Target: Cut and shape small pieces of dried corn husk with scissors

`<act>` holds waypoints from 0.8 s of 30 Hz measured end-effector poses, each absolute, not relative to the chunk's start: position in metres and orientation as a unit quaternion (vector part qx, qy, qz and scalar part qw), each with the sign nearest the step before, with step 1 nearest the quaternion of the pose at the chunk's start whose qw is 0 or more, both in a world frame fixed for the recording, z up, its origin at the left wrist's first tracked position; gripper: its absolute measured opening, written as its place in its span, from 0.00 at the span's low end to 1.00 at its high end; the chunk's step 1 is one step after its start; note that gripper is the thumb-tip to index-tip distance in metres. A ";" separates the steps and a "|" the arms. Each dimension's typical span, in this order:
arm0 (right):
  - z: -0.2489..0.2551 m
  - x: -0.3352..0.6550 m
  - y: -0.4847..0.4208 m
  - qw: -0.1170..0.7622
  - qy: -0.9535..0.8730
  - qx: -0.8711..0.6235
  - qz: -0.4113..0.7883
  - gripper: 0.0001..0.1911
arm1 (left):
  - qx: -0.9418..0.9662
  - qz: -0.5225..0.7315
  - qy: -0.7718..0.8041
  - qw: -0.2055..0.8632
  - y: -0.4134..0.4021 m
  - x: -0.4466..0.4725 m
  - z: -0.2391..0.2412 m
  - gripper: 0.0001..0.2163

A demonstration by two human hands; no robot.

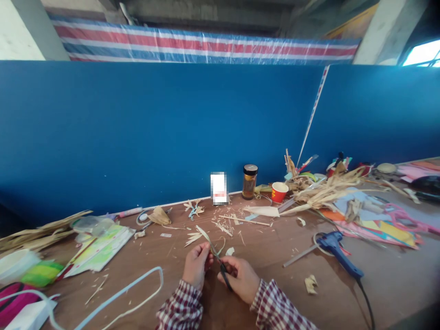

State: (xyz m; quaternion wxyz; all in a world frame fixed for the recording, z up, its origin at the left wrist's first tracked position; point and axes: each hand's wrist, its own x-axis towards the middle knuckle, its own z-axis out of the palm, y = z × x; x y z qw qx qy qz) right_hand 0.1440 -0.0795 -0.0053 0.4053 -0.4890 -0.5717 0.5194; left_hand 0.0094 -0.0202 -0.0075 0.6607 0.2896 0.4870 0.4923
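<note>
My left hand (196,266) pinches a thin, pale strip of corn husk (203,233) above the brown table. Wrapped round the black handles of a pair of scissors (225,276) is my right hand (243,277). The scissor blades point up and to the left, close beside the husk strip; whether they touch it I cannot tell. Just beyond my hands lie cut husk pieces (193,238) and a small white scrap (230,251). Farther back, a small husk piece tied with blue (194,209) rests on the table.
A blue glue gun (338,252) with a cord lies at the right, near pink scissors (409,220) and a husk pile (326,188). A dark-lidded jar (249,182) and red paper cup (279,193) stand by the blue partition (172,123). A pale blue tube (127,288) curves at front left.
</note>
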 end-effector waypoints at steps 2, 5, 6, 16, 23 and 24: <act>-0.005 0.144 -0.080 0.406 -0.570 -0.486 0.523 0.13 | 0.264 0.509 0.473 0.669 -0.020 0.010 -0.006 0.10; -0.006 0.145 -0.079 0.401 -0.557 -0.496 0.532 0.14 | 0.245 0.532 0.440 0.681 -0.019 0.010 -0.004 0.08; -0.006 0.145 -0.079 0.400 -0.552 -0.499 0.535 0.15 | 0.242 0.537 0.430 0.684 -0.019 0.009 -0.003 0.07; -0.015 0.144 -0.077 0.408 -0.568 -0.496 0.514 0.13 | 0.250 0.573 0.405 0.667 -0.018 0.008 -0.004 0.13; -0.010 0.143 -0.078 0.407 -0.572 -0.502 0.505 0.12 | 0.252 0.558 0.413 0.674 -0.020 0.009 -0.003 0.16; -0.008 0.143 -0.079 0.409 -0.571 -0.502 0.505 0.12 | 0.248 0.554 0.418 0.676 -0.020 0.009 -0.002 0.15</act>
